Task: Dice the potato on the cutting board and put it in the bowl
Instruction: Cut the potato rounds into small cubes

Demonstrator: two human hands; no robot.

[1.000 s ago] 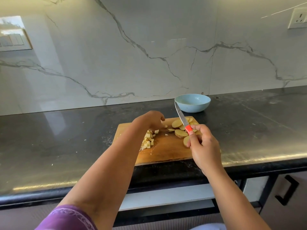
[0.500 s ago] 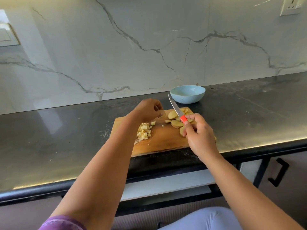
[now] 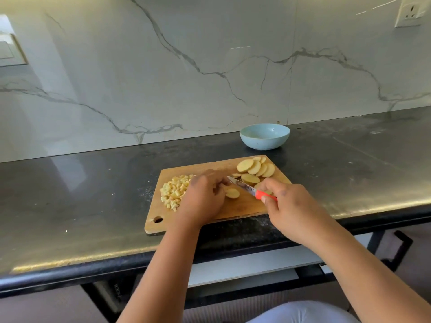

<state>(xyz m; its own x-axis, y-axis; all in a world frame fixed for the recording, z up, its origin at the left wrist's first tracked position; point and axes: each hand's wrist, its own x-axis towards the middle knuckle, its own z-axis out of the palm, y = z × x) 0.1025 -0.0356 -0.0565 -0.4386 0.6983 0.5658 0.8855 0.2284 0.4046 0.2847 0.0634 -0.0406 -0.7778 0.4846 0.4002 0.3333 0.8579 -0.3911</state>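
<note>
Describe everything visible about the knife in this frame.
The knife is small, with a narrow, pointed, speckled metal blade and a bright orange-red handle. The right hand grips the handle, hiding most of it. The knife lies at a low slant over the board, its tip pointing up-left toward the left hand, just above the slice that hand steadies. Whether the edge touches the slice cannot be told. More slices lie behind the blade.
</note>
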